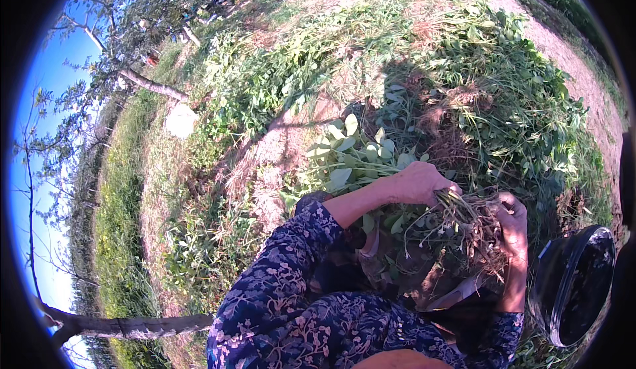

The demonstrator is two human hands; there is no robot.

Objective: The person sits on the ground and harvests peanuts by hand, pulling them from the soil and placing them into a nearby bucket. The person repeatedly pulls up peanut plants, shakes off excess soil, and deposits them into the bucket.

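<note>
My left hand (pixel 422 182) is closed around the stems of a bunch of leafy green plants (pixel 348 158). The leaves spread out to the left of that hand, and the stem ends and tangled roots (pixel 477 230) stick out to its right. At the root end is my right hand (pixel 512 210), its fingers bent against the roots; whether they pinch any of them is hard to tell. Both hands are above the ground in front of my body, close together. Small pale bits hang among the thin stems below the bunch.
A black plastic bucket (pixel 571 284) stands at the lower right, beside my right forearm. Uprooted leafy plants (pixel 516 105) lie heaped beyond my hands. A tree trunk (pixel 154 87) leans at the upper left, and another trunk (pixel 144 326) shows at the lower left.
</note>
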